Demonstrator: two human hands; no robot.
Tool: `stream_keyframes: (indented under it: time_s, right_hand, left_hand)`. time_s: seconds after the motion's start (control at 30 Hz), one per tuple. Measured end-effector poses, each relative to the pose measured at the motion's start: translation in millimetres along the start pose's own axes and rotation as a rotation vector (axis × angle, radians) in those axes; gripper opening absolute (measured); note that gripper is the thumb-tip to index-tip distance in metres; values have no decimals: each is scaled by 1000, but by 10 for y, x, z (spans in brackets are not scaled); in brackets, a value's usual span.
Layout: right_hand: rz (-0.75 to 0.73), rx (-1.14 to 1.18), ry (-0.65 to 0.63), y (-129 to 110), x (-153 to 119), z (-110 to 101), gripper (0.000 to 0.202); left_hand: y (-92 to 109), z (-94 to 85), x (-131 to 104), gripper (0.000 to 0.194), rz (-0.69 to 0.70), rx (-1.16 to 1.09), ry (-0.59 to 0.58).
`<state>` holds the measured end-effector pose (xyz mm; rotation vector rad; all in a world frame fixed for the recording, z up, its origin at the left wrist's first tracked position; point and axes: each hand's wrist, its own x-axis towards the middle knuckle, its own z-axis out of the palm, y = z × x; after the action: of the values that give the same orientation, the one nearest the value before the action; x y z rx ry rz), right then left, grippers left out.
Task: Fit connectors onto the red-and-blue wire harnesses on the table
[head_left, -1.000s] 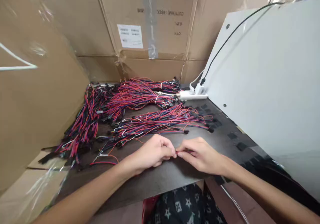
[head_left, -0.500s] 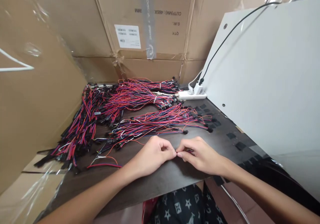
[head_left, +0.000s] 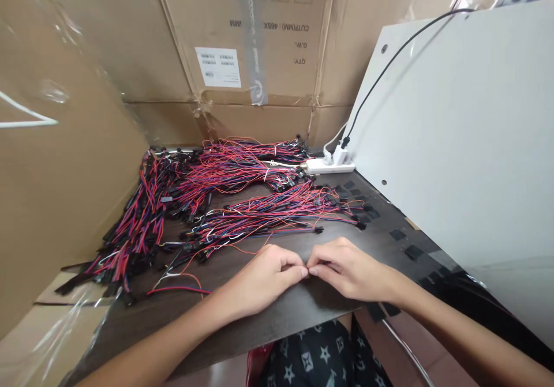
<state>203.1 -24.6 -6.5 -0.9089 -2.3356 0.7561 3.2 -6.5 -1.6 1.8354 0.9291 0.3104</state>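
Pinching close together, the left hand and right hand seem to grip a thin wire, hidden between their fingertips. It should be light and bendy, best held near its end. More red and blue wires lie beyond, on the surface.

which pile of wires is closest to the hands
The front pile, lying crosswise just beyond the left hand and right hand. The back pile sits behind it, near the cardboard; the left pile lies farther off to the side.
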Motion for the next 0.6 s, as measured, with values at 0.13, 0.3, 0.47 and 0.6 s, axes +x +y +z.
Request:
stream_keyframes:
  time_s: [0.13,0.3,0.47,0.6]
  right_hand:
    - [-20,21,11,22,-1,-13,12]
    - [-42,-39,11,28,1,32,13]
    - [-99,-178,-78,27,45,107,15]
    - [-92,-107,-22,18,66,87,16]
  left_hand:
    - [9,20,-3,22,-38,-60,11]
    - [-14,27,-13,22,-179,-254,-100]
    - [-7,6,-26,20,-221,-236,-78]
    - [9,0,-7,20,-132,-215,35]
